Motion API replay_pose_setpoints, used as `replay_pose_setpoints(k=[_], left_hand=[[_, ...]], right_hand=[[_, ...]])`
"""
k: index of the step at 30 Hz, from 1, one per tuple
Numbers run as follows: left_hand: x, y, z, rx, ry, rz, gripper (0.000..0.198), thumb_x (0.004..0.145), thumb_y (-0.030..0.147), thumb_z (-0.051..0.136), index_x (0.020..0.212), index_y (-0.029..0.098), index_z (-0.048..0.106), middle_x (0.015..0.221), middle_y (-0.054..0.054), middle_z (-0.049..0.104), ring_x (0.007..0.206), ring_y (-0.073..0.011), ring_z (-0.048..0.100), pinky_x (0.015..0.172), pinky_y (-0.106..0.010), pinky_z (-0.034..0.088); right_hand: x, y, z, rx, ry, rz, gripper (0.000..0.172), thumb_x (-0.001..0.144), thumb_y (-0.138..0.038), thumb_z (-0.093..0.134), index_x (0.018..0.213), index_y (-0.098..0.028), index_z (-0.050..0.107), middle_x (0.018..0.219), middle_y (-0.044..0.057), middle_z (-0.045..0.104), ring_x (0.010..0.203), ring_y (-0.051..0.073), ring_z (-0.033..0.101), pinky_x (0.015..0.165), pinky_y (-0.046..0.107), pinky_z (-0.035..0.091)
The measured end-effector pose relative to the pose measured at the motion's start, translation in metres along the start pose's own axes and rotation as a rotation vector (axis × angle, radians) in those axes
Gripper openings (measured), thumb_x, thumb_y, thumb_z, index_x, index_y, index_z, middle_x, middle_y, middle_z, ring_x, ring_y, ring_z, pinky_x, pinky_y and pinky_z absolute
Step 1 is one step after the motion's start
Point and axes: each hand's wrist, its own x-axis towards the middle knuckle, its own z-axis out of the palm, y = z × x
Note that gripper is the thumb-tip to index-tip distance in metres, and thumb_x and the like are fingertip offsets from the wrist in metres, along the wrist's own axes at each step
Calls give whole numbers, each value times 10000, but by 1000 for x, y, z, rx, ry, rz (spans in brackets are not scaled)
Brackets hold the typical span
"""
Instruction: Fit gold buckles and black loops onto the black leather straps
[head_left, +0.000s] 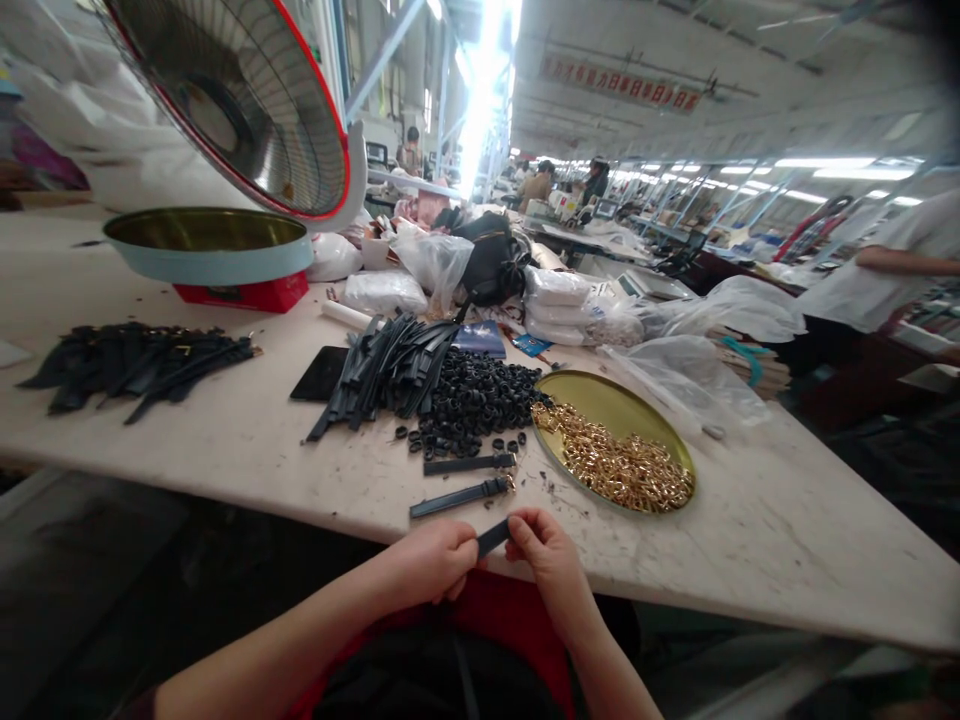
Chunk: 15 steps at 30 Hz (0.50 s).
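Observation:
Between my two hands, at the table's front edge, a short dark leather strap (493,538) is stretched. My left hand (442,560) is closed round its left end, and my right hand (546,548) pinches the other end; the fingers cover both ends. Just beyond lie two straps with gold buckles, a nearer one (459,496) and a farther one (466,465). Behind them is a heap of small black loops (480,400), with a pile of loose black straps (386,370) to its left. A round gold tray (600,392) on the right holds many gold buckles (622,465).
A bundle of buckled straps (142,362) lies at the left. Behind it, a pale blue round tin (210,262) rests on a red box (247,293), below a large fan (240,100). Plastic bags (675,370) crowd the back. A person (877,270) stands at the right.

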Motion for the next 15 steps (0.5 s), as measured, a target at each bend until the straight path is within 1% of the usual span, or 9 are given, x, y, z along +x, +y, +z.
replay_pose_setpoints(k=[2,3,5,7,10,13,15], left_hand=[[-4,0,-2,139,41,96,248,770,274,337,597,187,491,418,56,435,395,-91,388,417,-193,266],[-5,0,-3,177,37,126,260,779,279,337,590,188,492,432,53,442,422,-97,400,438,-197,275],[-5,2,-7,213,17,144,270,797,297,336,603,193,493,459,50,456,451,-106,406,460,-200,283],[-3,4,-11,248,14,130,271,805,310,342,601,197,479,481,46,464,464,-112,406,466,-201,282],[5,5,-11,308,63,156,266,808,305,359,598,195,479,561,25,516,541,-129,452,512,-202,304],[16,0,-6,289,138,213,281,836,347,334,707,196,532,716,-8,595,680,-159,524,612,-216,346],[23,-5,-2,225,184,189,304,846,404,320,888,199,541,796,-26,623,743,-179,555,667,-233,366]], right_hand=[[1,2,-2,-110,-11,-83,294,593,-397,718,688,-147,597,508,-42,551,468,88,477,475,202,375],[1,1,-3,-129,-30,-92,294,598,-399,713,691,-147,595,503,-44,548,463,89,475,472,204,370],[1,-1,-4,-106,-83,-54,294,632,-413,683,714,-146,590,495,-46,547,450,87,478,476,205,369],[1,-3,-3,-48,-122,-4,297,662,-423,657,739,-144,587,487,-46,552,439,82,481,483,202,367],[3,-5,2,12,-149,13,314,645,-430,668,737,-142,582,486,-42,555,435,80,482,486,201,361],[9,-2,11,28,-149,-6,333,592,-429,705,724,-148,584,507,-45,547,449,83,473,490,207,359],[14,2,16,16,-116,-30,339,572,-433,716,714,-154,588,522,-50,530,465,80,451,486,201,345]])
